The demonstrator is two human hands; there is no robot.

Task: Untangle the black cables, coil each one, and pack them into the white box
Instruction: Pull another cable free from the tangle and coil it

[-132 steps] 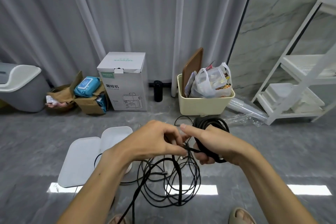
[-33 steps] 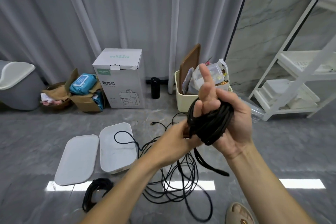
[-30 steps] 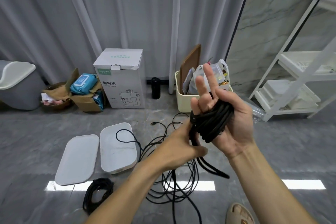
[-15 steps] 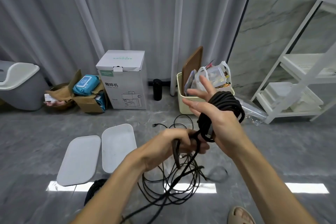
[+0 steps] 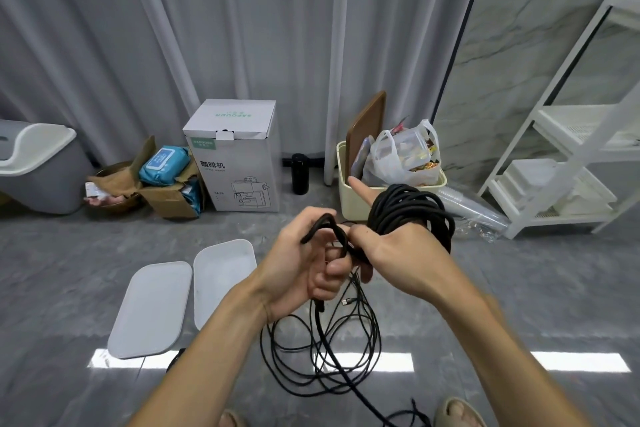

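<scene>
black cable coil (image 5: 408, 211) looped round right hand (image 5: 398, 253) | cable end (image 5: 322, 225) gripped by left hand (image 5: 298, 270) | white box (image 5: 221, 281) on floor

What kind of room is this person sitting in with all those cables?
Probably a lived-in home or studio corner used for storage. Grey pleated curtains hang to the grey floor, a white cardboard coffee-machine box stands against them, and a white slatted shelving rack leans by the marble-look wall.
</scene>
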